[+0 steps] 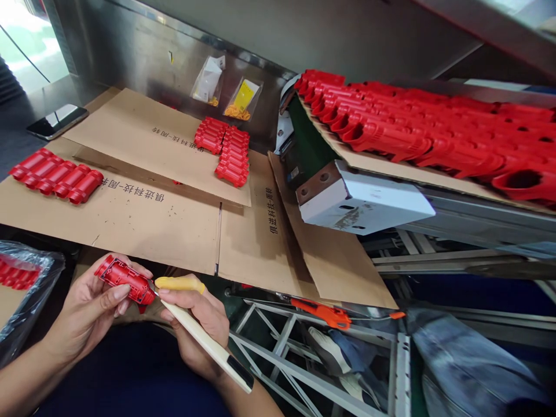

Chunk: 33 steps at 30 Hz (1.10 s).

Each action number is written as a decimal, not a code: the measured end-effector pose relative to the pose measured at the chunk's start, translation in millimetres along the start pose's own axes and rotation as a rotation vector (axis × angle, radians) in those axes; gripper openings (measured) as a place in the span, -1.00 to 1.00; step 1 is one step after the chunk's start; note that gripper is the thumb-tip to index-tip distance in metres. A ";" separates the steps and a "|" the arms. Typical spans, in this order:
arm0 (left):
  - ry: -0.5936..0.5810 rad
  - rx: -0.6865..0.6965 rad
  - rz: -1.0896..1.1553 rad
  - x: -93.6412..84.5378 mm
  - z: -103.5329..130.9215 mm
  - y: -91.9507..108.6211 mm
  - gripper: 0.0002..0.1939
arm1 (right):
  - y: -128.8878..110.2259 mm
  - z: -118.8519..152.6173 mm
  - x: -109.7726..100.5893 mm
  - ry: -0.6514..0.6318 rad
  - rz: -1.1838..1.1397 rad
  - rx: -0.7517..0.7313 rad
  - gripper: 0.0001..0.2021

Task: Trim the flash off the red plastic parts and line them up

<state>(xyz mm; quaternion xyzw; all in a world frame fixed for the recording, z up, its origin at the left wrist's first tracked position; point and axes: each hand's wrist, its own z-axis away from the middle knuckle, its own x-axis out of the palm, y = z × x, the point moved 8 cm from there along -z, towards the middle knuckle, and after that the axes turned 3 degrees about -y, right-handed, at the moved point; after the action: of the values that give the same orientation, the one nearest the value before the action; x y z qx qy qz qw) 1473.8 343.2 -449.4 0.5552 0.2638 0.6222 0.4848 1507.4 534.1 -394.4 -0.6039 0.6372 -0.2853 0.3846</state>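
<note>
a person's left hand (93,307) is pinching a red plastic part (128,282) between thumb and fingers, holding it at near left, just off the near edge of the cardboard (174,231). the part's long axis is slanting from far left to near right. the right hand (204,315) is wrapping its fingers around a cream-handled knife (204,341), whose blade is pointing far left at the part's near-right end; a yellow cover (180,283) is sheathing one digit.

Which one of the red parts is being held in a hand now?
The red part in the left hand, at the tip of the cream-handled tool; no hand holds the others.
</note>
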 end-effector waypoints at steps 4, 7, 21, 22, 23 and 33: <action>0.060 -0.002 0.062 1.5 2.0 -0.7 -0.63 | -0.1 0.3 -0.7 0.002 -0.014 0.020 -0.74; 0.079 -0.013 0.093 1.7 2.5 -1.5 -0.60 | 0.4 0.8 -0.6 0.003 -0.025 0.022 -0.75; 0.088 0.011 0.085 0.8 1.1 -0.1 -0.60 | 3.1 -8.1 -1.6 -0.135 0.024 -0.054 -0.83; 0.091 0.016 0.083 1.4 -0.1 0.0 -0.56 | -2.7 -9.4 -1.1 -0.175 0.104 -0.145 -0.78; 0.082 0.016 0.083 2.5 -1.4 -0.2 -0.50 | -7.6 -9.7 0.4 -0.221 0.193 -0.225 -0.72; -0.008 -0.068 0.079 13.3 0.5 -1.7 -0.35 | 18.8 -21.0 -3.4 -0.210 -0.136 0.037 -0.88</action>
<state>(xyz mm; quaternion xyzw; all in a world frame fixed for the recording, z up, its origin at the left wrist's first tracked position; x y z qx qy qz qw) 1475.9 355.8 -444.9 0.5506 0.2185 0.6473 0.4797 1479.4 537.4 -398.1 -0.6652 0.5455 -0.2577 0.4400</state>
